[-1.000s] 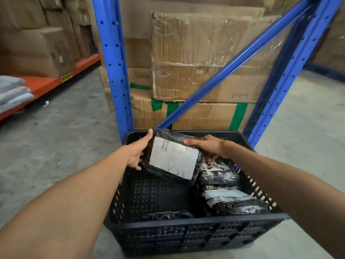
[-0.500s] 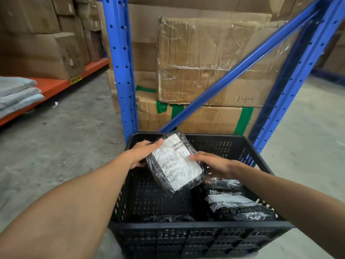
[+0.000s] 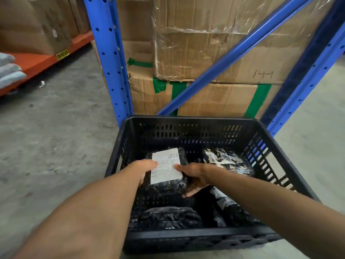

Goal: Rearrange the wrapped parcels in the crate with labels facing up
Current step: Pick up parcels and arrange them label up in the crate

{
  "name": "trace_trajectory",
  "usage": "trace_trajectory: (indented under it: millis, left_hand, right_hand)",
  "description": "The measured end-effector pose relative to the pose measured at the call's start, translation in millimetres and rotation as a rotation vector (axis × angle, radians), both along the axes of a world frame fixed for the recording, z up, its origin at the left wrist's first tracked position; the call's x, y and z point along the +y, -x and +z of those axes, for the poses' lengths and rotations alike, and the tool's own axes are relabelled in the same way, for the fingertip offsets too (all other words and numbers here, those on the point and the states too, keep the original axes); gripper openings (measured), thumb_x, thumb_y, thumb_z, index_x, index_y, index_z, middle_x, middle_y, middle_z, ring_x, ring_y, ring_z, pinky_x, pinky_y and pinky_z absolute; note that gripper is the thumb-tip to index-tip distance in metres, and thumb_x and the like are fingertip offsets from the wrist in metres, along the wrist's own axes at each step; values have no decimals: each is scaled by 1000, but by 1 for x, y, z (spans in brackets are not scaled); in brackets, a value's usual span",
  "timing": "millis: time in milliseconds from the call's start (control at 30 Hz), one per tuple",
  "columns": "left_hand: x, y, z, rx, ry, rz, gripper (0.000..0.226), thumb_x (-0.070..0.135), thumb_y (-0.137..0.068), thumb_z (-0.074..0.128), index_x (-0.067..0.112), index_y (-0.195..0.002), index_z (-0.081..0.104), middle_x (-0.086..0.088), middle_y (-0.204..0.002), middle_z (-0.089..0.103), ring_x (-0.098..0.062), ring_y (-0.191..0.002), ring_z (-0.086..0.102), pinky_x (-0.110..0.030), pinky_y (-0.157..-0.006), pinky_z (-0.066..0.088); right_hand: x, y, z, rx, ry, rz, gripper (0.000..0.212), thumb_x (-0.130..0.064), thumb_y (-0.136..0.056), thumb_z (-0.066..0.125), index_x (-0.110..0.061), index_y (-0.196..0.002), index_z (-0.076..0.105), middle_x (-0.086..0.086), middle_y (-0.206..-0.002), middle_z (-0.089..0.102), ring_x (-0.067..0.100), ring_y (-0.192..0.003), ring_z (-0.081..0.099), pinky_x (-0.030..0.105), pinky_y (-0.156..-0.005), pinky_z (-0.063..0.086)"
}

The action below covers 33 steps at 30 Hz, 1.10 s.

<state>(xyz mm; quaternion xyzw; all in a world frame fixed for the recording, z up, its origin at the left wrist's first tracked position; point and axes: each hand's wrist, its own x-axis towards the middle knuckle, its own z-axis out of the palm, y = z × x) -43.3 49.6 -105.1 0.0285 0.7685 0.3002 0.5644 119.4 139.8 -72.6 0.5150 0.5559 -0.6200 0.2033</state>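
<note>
A black slatted plastic crate (image 3: 188, 238) stands on the concrete floor. Low inside it, at the middle left, lies a black wrapped parcel (image 3: 168, 186) with its white label up. My left hand (image 3: 144, 168) grips its left edge and my right hand (image 3: 194, 174) holds its right side, fingers partly under it. A second parcel (image 3: 228, 159) with a crumpled white label lies at the back right. A third parcel (image 3: 226, 204) sits at the front right, partly hidden by my right arm. A black parcel (image 3: 169, 217) with no label showing lies at the front left.
Blue steel rack uprights (image 3: 110, 58) and a diagonal brace (image 3: 231, 55) rise just behind the crate, with stacked cardboard boxes (image 3: 205, 53) behind them. An orange shelf (image 3: 35, 62) with boxes and grey bundles (image 3: 9, 71) runs along the left. Concrete floor surrounds the crate.
Both hands have brought the labelled parcel down from above the crate's rim into the crate, turning its label from tilted to flat and upward.
</note>
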Motion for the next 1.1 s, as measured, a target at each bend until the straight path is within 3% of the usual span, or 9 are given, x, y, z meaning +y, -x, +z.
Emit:
trace_trajectory:
  millis: [100, 200, 267, 433, 633, 700, 900, 1033, 1100]
  left_hand:
    - [-2, 1, -20, 48, 7, 5, 44, 16, -99, 47, 3, -141, 47, -18, -141, 53, -35, -128, 52, -49, -109, 40]
    - [-5, 4, -36, 100, 37, -7, 45, 5, -95, 46, 2, -139, 45, -22, -138, 53, -39, -125, 53, -52, -106, 42]
    - [-4, 7, -43, 110, 29, 5, 43, 4, -95, 45, 4, -138, 46, -21, -135, 56, -38, -122, 55, -50, -106, 43]
    - [-5, 7, -47, 12, 74, -25, 56, 26, -98, 46, 6, -149, 34, -17, -153, 38, -35, -140, 37, -46, -116, 30]
    - [-4, -5, -23, 91, 165, -126, 68, 38, -100, 42, 8, -156, 18, -17, -162, 19, -37, -146, 24, -50, -118, 22]
    - [-6, -10, -19, 144, 200, -160, 62, 35, -102, 37, -1, -151, 28, -19, -160, 24, -35, -146, 26, -46, -120, 21]
    - [-38, -41, 1, -146, 441, -297, 76, 54, -100, 21, 12, -157, -7, -18, -164, -3, -34, -151, 3, -52, -119, 9]
    - [-51, -45, 10, -238, 434, -409, 42, 33, -101, 42, 9, -136, 45, -17, -150, 42, -32, -122, 50, -46, -102, 39]
    - [-51, -41, 14, -267, 372, -328, 21, 27, -100, 47, 11, -101, 60, -9, -111, 66, -26, -89, 59, -40, -78, 45]
  right_hand:
    - [-5, 13, -18, -49, -36, 24, 59, -50, -95, 54, -14, -141, 46, 13, -153, 38, 39, -127, 53, 44, -67, 63]
    - [-7, 21, -35, -54, 6, 45, 52, -39, -98, 54, -13, -142, 44, 12, -157, 33, 40, -134, 45, 50, -90, 57]
    - [-5, 26, -43, -74, 4, 97, 57, -35, -98, 57, -15, -148, 39, 11, -161, 26, 42, -139, 38, 50, -93, 55]
    - [-1, 30, -45, -76, -34, 137, 63, -26, -99, 58, -16, -154, 31, 9, -165, 15, 41, -146, 25, 55, -98, 51]
    - [-6, 25, -22, -137, -273, 469, 69, -38, -94, 62, -13, -150, 31, 16, -157, 34, 39, -127, 53, 52, -94, 56]
    - [-9, 20, -13, -137, -287, 537, 68, -41, -93, 63, -11, -147, 34, 16, -150, 42, 38, -123, 57, 55, -93, 56]
    - [-35, -5, 3, -255, -52, 748, 70, -46, -96, 55, -18, -154, 28, 20, -159, 28, 50, -142, 30, 68, -99, 44]
    - [-49, -21, 10, -202, -57, 779, 76, -48, -93, 59, -20, -156, 27, 14, -164, 21, 43, -149, 19, 63, -106, 37]
    - [-48, -30, 20, -132, -99, 779, 77, -42, -90, 66, -19, -154, 31, 11, -162, 27, 37, -147, 27, 58, -104, 41]
